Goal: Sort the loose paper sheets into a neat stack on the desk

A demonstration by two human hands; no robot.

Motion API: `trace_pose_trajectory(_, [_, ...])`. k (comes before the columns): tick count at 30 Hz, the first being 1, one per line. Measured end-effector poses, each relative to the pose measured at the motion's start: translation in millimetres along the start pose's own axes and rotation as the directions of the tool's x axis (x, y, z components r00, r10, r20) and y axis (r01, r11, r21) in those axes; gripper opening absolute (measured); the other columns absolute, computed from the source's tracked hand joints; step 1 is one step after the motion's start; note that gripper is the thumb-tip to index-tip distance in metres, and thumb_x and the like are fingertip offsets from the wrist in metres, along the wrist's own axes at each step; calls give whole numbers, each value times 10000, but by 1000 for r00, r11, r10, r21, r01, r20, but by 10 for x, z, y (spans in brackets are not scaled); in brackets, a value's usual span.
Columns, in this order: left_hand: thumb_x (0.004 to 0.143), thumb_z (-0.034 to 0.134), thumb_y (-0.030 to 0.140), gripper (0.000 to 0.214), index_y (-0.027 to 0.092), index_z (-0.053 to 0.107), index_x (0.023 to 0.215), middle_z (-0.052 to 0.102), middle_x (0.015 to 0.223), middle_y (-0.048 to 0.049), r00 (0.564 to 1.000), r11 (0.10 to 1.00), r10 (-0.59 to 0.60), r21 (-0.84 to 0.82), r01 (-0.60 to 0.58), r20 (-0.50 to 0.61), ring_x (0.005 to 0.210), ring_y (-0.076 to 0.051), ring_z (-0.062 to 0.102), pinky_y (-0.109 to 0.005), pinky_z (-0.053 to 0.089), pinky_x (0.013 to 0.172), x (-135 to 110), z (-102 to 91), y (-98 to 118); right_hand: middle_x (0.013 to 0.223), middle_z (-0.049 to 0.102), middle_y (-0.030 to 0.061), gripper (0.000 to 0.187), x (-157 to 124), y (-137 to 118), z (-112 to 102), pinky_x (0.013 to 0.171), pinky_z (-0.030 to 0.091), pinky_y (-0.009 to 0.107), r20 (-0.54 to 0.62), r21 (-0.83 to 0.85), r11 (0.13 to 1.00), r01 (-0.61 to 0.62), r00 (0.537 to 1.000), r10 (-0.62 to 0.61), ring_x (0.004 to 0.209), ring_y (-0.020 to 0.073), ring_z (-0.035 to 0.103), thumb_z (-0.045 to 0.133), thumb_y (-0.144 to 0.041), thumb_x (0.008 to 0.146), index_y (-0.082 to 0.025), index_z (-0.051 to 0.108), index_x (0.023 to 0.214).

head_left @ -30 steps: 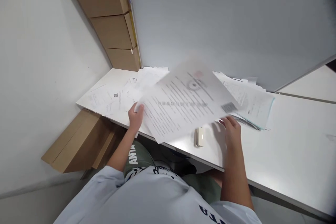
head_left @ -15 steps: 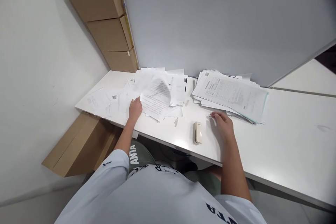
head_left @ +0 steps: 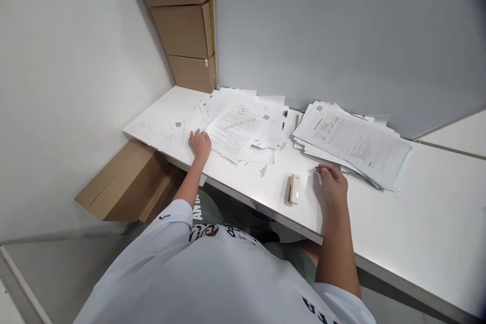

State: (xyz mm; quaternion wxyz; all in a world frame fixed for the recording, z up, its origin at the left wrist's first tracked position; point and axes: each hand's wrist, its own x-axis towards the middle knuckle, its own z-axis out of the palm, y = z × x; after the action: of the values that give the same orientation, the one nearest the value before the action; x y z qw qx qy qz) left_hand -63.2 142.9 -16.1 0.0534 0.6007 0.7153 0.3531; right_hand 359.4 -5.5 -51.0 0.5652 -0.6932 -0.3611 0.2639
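Note:
My left hand rests on loose papers at the left, its fingers a little apart, beside the near-left edge of a printed sheet. That sheet lies nearly flat on top of other scattered papers. My right hand hovers over the white table, right of a beige stapler. Its thumb and fingertips are pinched together; whatever tiny thing may be between them is too small to name. A stack of printed papers, topped by a sheet with a teal right edge, sits just beyond this hand.
Brown cardboard boxes are stacked at the table's back left corner. An open carton stands below the table's left end. A large grey-white board rises behind the papers. The white table extends to the right.
The printed sheet, curled up at its far side before, now lies almost flat. My left hand's fingers have shifted at its edge. My right hand keeps its pinch; the camera view has turned left.

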Motion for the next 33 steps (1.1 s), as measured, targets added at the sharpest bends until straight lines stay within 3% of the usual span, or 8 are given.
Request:
trace_pose_trajectory(4, [942, 410, 273, 310, 143, 676, 1036, 598, 1307, -186, 995, 994, -101, 31, 101, -10, 1347, -387, 386, -570, 285, 1088, 3, -32, -9, 894, 708, 55, 252, -43, -36, 2, 933, 438, 402, -9, -23, 1000, 13, 1000, -13, 979, 236, 634, 583, -389, 730, -210, 689, 872])
trace_pose_trajectory(12, [910, 464, 285, 251, 143, 656, 988, 637, 1130, -198, 999, 996, -29, 88, 27, 29, 1225, -362, 456, -528, 313, 1050, -21, -63, 55, 877, 708, 63, 257, -50, -49, -8, 913, 462, 415, -38, 0, 1000, -10, 999, 10, 948, 245, 644, 598, -396, 708, -198, 679, 849])
trace_pose_trajectory(16, [909, 453, 250, 221, 149, 629, 998, 615, 1195, -201, 999, 997, -1, 82, -2, 35, 1275, -360, 426, -535, 266, 1074, -27, -53, 67, 897, 702, 66, 280, -224, -338, 69, 919, 473, 435, -107, -38, 998, 56, 992, -60, 951, 248, 646, 592, -415, 745, -198, 675, 900])
trace_pose_trajectory(18, [905, 469, 253, 204, 162, 602, 1030, 604, 1232, -195, 999, 999, -5, 42, 3, 35, 1314, -362, 401, -537, 252, 1079, -24, -49, 67, 985, 702, 77, 321, -438, -593, 282, 932, 474, 440, -37, -101, 976, 193, 980, -197, 1003, 248, 634, 572, -438, 803, -209, 672, 1005])
trace_pose_trajectory(21, [899, 496, 277, 235, 183, 545, 1109, 605, 1236, -182, 999, 999, -26, -33, 27, 28, 1360, -356, 368, -535, 236, 1086, -13, -51, 62, 1196, 656, 98, 413, -795, -891, 863, 968, 463, 480, 294, -118, 930, 349, 907, -303, 1124, 275, 591, 534, -504, 865, -240, 632, 1167])
trace_pose_trajectory(24, [897, 509, 304, 255, 197, 511, 1128, 598, 1256, -168, 998, 992, -55, -110, 60, 41, 1343, -331, 398, -508, 234, 1095, 6, -69, 47, 1510, 408, 121, 615, -1003, -901, 1523, 1121, 312, 535, 523, -146, 850, 505, 769, -368, 1396, 327, 352, 549, -551, 850, -234, 499, 1374])
trace_pose_trajectory(26, [895, 513, 315, 227, 210, 509, 1096, 610, 1239, -141, 994, 979, -86, -183, 96, 60, 1290, -302, 454, -484, 237, 1101, 21, -86, 24, 1576, 290, 126, 671, -1044, -778, 1833, 1154, 241, 560, 571, -199, 823, 532, 745, -344, 1452, 355, 236, 543, -546, 844, -203, 453, 1414])
trace_pose_trajectory(33, [906, 480, 338, 203, 223, 515, 1070, 639, 1142, -91, 990, 817, -120, -560, 140, 73, 1139, -213, 579, -368, 402, 1014, 39, -126, -80, 1566, 293, 179, 463, -1064, -502, 1970, 1145, 197, 595, 538, -273, 778, 566, 760, -364, 1444, 348, 261, 460, -439, 894, -156, 557, 1248])
